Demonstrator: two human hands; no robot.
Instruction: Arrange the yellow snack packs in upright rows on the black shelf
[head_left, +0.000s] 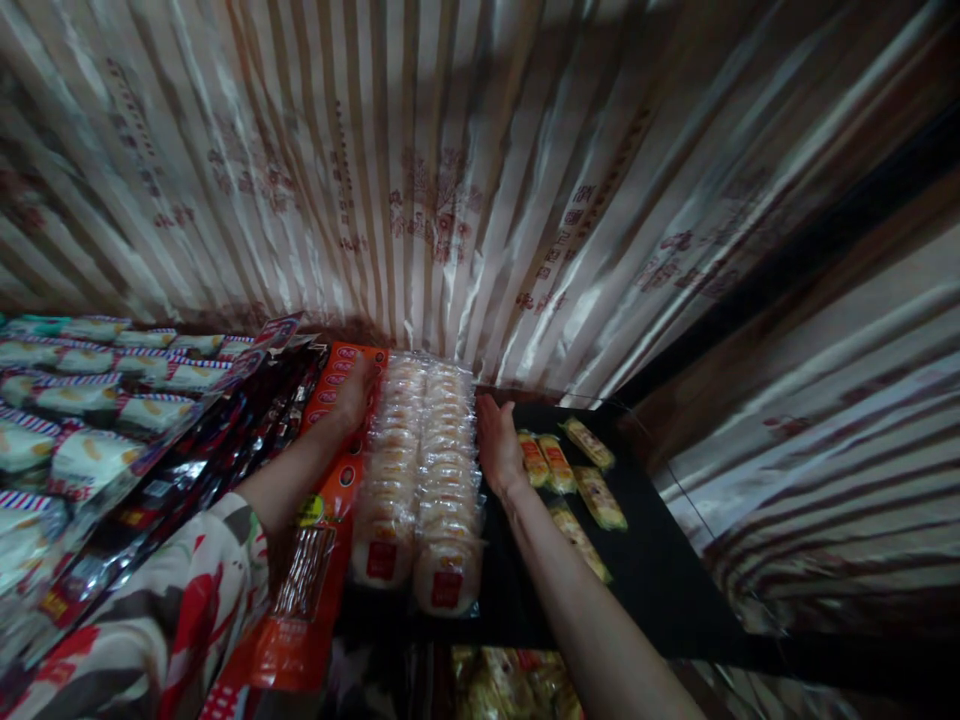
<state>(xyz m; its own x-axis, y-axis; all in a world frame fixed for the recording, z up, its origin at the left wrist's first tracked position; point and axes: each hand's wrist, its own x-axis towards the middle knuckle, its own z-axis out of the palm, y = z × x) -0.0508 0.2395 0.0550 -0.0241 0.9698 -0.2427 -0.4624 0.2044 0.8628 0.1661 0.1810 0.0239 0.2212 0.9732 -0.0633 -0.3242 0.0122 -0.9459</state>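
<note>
Two rows of round white crackers in clear wrappers [448,500], probably rice crackers, stand on edge on a black shelf [645,570]. My left hand [355,392] lies along their left side, over an orange snack packet [341,490], its fingers stretched out. On the other side, my right hand [496,440] is upright against or very close to the right row, palm turned inward and thumb apart. Neither hand is wrapped around anything. Just right of my right hand lie several small wrapped snack bars [596,495].
Dark glossy packets [247,440] stand left of the orange one. Beyond them are rows of white packets with striped edges [90,460]. A striped printed curtain [442,180] hangs behind the shelf. Yellowish packets [514,685] sit below the front edge.
</note>
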